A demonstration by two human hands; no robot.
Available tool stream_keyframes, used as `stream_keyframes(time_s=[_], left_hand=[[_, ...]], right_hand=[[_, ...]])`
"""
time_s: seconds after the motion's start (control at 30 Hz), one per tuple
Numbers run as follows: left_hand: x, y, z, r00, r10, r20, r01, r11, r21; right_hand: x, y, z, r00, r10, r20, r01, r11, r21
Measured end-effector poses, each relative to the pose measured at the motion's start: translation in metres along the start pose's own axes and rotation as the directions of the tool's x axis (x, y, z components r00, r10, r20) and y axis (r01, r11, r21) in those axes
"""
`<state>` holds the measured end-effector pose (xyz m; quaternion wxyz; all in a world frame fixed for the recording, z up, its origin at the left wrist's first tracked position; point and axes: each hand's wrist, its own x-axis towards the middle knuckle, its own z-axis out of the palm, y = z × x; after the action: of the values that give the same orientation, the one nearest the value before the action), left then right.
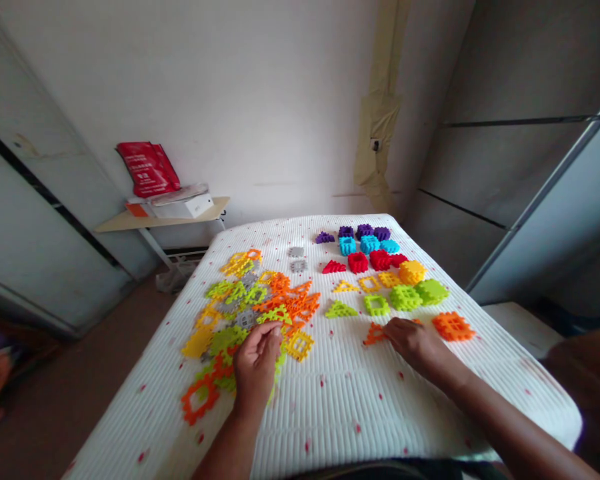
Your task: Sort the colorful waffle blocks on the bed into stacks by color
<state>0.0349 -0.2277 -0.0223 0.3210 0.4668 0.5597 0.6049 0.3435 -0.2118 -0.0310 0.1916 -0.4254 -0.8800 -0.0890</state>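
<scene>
Orange plastic, judged light, stiff, slightly slippery: triangle (pixel 374 334) touched at right hand's (pixel 414 341) curled fingertips; grip cannot be told. Best pinched by its notched rim. Left hand's (pixel 257 357) fingers bunched over pile (pixel 225 340); hold hidden. Bare cloth (pixel 350 393) seen nearside of right fingers; stack (pixel 453 327) to be cleared rightward.

Mixed plastic pile (pixel 246 319) on white-covered counter (pixel 330 400). Left hand (pixel 258 349) over pile's right side, fingers pinched, contents unclear. Right hand (pixel 413 338) right of pile, fingers on orange triangle (pixel 373 334). Colour-sorted rows (pixel 389 279) right of pile: purple farthest, orange nearest. Two grey pieces (pixel 297 252) right of pile's far end. Red packet (pixel 147 170) beyond pile, left.
</scene>
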Motion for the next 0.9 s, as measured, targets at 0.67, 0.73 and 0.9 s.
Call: stream_keyframes(time_s=[0.67, 0.73, 0.9], left_hand=[[0.058, 0.011, 0.017, 0.915, -0.022, 0.403, -0.388, 0.231, 0.892], [0.058, 0.009, 0.014, 0.92, -0.023, 0.392, -0.379, 0.213, 0.901], [0.059, 0.007, 0.005, 0.93, -0.042, 0.366, -0.347, 0.23, 0.909]], right_hand=[[0.034, -0.066, 0.015, 0.967, -0.254, 0.003, 0.25, 0.954, 0.167], [0.033, -0.067, 0.019, 0.961, -0.275, 0.018, 0.268, 0.948, 0.17], [0.031, -0.067, 0.022, 0.961, -0.275, 0.03, 0.266, 0.947, 0.179]])
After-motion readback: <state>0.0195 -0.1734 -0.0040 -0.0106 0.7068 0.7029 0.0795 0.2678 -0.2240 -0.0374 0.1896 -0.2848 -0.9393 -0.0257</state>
